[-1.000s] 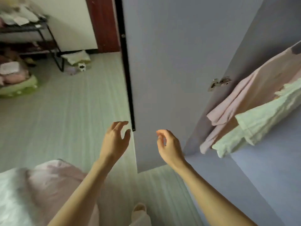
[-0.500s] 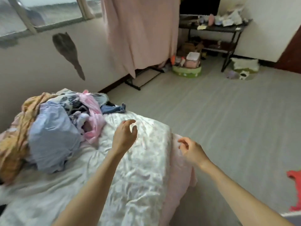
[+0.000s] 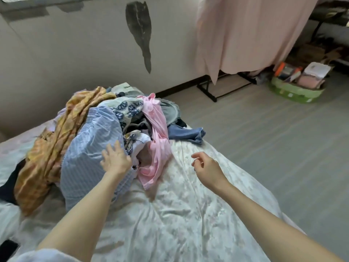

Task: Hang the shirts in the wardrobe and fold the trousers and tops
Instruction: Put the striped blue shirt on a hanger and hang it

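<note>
A pile of clothes (image 3: pixel 105 133) sits on the bed (image 3: pixel 170 214), close to the wall (image 3: pixel 75 59) behind it. The floor (image 3: pixel 273 148) is to the right of the bed. Far back on the right, a curtain (image 3: pixel 249 33) hangs above a basket (image 3: pixel 294 91) on the floor.

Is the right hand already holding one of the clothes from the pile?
No, the right hand hangs with loosely curled fingers above the white bedcover, apart from the pile of clothes, holding nothing.
</note>
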A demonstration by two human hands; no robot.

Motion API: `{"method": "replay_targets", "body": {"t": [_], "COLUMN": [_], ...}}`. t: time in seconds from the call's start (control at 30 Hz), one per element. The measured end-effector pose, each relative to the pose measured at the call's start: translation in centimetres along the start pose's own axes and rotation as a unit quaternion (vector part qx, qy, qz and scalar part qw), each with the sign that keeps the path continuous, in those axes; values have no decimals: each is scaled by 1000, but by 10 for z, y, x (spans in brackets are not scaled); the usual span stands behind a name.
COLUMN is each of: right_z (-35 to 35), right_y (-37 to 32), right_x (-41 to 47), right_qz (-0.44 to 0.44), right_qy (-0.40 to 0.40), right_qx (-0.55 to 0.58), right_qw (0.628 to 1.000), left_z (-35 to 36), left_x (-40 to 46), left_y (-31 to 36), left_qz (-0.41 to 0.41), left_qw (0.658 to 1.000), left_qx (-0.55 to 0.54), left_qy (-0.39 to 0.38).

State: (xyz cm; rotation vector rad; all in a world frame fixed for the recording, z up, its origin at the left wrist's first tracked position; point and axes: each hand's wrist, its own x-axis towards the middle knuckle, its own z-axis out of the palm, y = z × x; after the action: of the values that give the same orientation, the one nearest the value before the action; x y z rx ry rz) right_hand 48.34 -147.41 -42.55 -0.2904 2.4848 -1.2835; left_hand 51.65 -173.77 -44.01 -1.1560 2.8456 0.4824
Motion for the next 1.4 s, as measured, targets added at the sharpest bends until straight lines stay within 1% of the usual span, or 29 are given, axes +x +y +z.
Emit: {"method": "replay_targets", "body": {"t": [0.1,0.17,0.2,0.23,0.3,0.37,0.43,0.47,0.53,0.6,0.67,0.73,0.77,0.8,0.87,0.93,0.97,1.0,1.07,1.1,1.13,1.17,1.23,1.3,1.37,1.4], "right_z": [32,47,54,60,64,64,61,58,52,42,27,10,2,-6,-26,-47,-64,-80,-119,-143,-157,-183,-222,-260,-286,-300], "right_y": [10,19,25,30,38,43,46,46,45,41,37,32,31,29,32,42,49,55,67,73,75,80,80,80,82,86], "right_x": [49,67,73,78,84,89,90,91,90,88,80,71,63,54,31,2,-17,-38,-85,-114,-133,-167,-226,-291,-348,-385], "right_qz": [-5,-2,4,11,20,27,47,67,120,198,270,288,286,285,301,284,259,235,194,177,162,148,127,108,110,114], "right_qy": [-21,-27,-35,-42,-48,-46,-45,-41,-34,-49,-108,-194,-207,-198,-139,-63,-24,4,22,19,-2,1,2,20,41,74], "right_qx": [-2,2,5,8,12,16,38,74,179,290,379,449,476,483,428,367,355,350,326,314,307,297,298,322,334,342], "right_qw": [1000,1000,999,999,999,998,997,994,976,935,878,824,805,804,841,884,898,907,925,933,938,943,946,940,935,930], "left_z": [23,32,36,39,45,49,48,48,49,52,53,55,56,57,53,45,40,36,32,31,32,32,35,34,33,33], "left_x": [56,81,91,100,108,112,99,87,55,16,-27,-70,-91,-109,-140,-162,-173,-182,-199,-212,-215,-236,-274,-330,-381,-416], "left_y": [-32,-51,-60,-68,-78,-77,-61,-47,-16,14,39,60,69,77,93,104,111,116,130,141,147,164,194,230,258,271], "left_qz": [-21,-28,-33,-27,11,43,92,140,243,293,309,330,345,360,379,385,383,374,355,357,365,397,467,536,566,575], "left_qw": [992,974,968,965,969,978,985,978,948,915,884,858,844,830,808,789,780,780,798,809,818,810,775,716,660,624], "left_qx": [125,219,246,259,238,167,40,-31,-142,-252,-348,-393,-404,-411,-418,-422,-428,-436,-429,-402,-363,-316,-245,-222,-255,-280], "left_qy": [-30,-46,-47,-28,57,120,141,149,151,113,42,-34,-75,-111,-170,-227,-249,-250,-229,-238,-259,-296,-349,-387,-423,-449]}}
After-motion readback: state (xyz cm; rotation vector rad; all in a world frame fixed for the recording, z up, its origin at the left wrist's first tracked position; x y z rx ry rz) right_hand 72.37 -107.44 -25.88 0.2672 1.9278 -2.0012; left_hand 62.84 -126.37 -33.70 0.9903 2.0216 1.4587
